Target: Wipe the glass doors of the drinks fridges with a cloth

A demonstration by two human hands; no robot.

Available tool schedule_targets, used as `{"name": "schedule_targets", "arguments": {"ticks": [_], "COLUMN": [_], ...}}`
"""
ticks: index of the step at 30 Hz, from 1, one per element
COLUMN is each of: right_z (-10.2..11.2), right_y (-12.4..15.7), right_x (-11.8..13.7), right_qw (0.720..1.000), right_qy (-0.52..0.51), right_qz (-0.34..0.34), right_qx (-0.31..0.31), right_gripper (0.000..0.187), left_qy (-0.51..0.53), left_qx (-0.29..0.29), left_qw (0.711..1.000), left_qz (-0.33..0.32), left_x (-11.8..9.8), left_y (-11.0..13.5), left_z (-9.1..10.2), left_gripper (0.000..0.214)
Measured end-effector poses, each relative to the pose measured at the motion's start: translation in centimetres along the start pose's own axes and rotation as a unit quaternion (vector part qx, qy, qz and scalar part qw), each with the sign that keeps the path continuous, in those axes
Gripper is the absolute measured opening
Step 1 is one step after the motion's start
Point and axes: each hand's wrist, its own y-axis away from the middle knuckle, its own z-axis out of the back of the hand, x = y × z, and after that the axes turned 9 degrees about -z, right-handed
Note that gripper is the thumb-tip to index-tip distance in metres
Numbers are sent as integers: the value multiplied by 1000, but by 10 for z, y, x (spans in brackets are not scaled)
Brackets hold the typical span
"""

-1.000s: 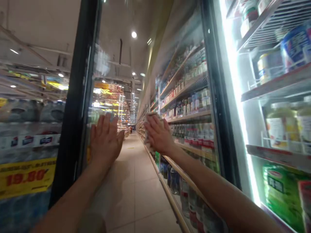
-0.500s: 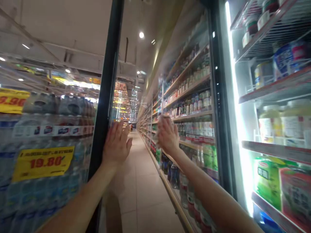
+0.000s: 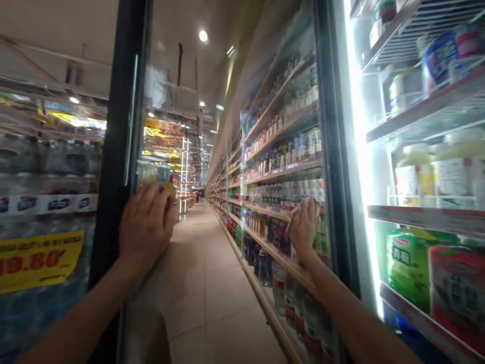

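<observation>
Right hand [image 3: 304, 225] lightly curled, holding one cloth [image 3: 291, 217], against one glass door [image 3: 121, 126] — left hand [image 3: 146, 222] outstretched, empty

Right hand [image 3: 305, 225] was blurred; its grip hid most of the pale cloth [image 3: 292, 215]. Left hand [image 3: 144, 218] was soft too, palm unseen; its contact with the glass [image 3: 155, 93] could not be told. Both forearms [image 3: 83, 311] ran off the bottom edge. Black door frame [image 3: 127, 101] was cut by the top edge. Yellow price sign [image 3: 38, 260] ran past the left edge; small print was unreadable. Red pack [image 3: 456, 293] was cropped at right. Far aisle end [image 3: 199, 194] was too small to make out.
</observation>
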Motion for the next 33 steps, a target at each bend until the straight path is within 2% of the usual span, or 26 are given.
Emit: {"name": "schedule_targets", "arguments": {"ticks": [1, 2, 4, 5, 6, 7, 9, 11, 13, 15, 17, 18, 20, 21, 23, 24, 25, 26, 27, 28, 29, 31, 32, 33], "right_z": [-1, -3, -3, -3, -2, -1, 2, 4, 7, 13, 20, 22, 24, 24, 24, 24, 23, 23, 23, 22, 22, 21, 21, 20], "right_y": [0, 4, 19, 28, 35, 40, 43, 41, 41, 50, 65, 72, 83, 87, 89, 88, 88, 87, 87, 87, 87, 89, 89, 90], "right_x": [0, 8, 40, 59, 77, 91, 102, 91, 64, 35, 14, 7, 3, 3, 7, 9, 11, 12, 12, 11, 10, 8, 7, 6], "right_qw": [1000, 1000, 987, 974, 963, 957, 957, 960, 961, 968, 975, 977, 979, 979, 980, 980, 980, 980, 980, 980, 981, 981, 981, 981], "right_qy": [-3, -12, -43, -65, -84, -104, -137, -157, -163, -141, -94, -68, -36, -30, -27, -27, -28, -30, -33, -36, -41, -49, -55, -60], "right_qz": [-14, 12, 146, 204, 236, 244, 209, 170, 154, 138, 131, 131, 138, 141, 141, 140, 138, 135, 133, 133, 136, 144, 148, 151], "right_qx": [-5, 3, 49, 74, 97, 118, 145, 156, 159, 157, 154, 152, 148, 144, 139, 140, 142, 144, 145, 141, 135, 118, 111, 105], "right_gripper": [52, 51, 49, 49, 49, 49, 50, 50, 53, 61, 64, 63, 61, 61, 61, 62, 62, 63, 63, 63, 63, 63, 63, 63], "left_qy": [-7, -8, 39, 91, 147, 199, 257, 245, 197, 145, 109, 95, 58, 33, -32, -58, -73, -74, -64, -43, -9, 57, 54, 33], "left_qx": [-13, -26, -34, -22, -6, 4, 12, 14, 33, 66, 101, 120, 147, 148, 110, 77, 59, 49, 47, 56, 92, 145, 164, 164], "left_qw": [1000, 999, 998, 996, 989, 979, 965, 969, 980, 986, 984, 982, 980, 983, 993, 994, 992, 992, 995, 997, 991, 948, 942, 949], "left_qz": [20, 36, 27, 0, -30, -52, -51, -25, -23, -51, -94, -113, -120, -103, -10, 47, 80, 86, 61, 3, -93, -277, -288, -266], "left_x": [-11, -25, -59, -77, -94, -109, -131, -145, -154, -158, -150, -139, -102, -79, -37, -24, -21, -26, -40, -60, -80, -109, -111, -106], "left_y": [2, 5, 9, 10, 9, 8, 2, -4, -7, -7, -7, -9, -16, -20, -27, -29, -27, -23, -17, -8, 1, 17, 23, 26], "left_z": [-5, -12, -28, -36, -43, -49, -59, -69, -77, -83, -81, -76, -60, -50, -31, -25, -23, -24, -30, -38, -47, -62, -64, -62], "left_gripper": [41, 41, 40, 40, 41, 41, 43, 46, 48, 50, 51, 52, 53, 55, 61, 65, 65, 63, 60, 58, 57, 53, 51, 51]}}
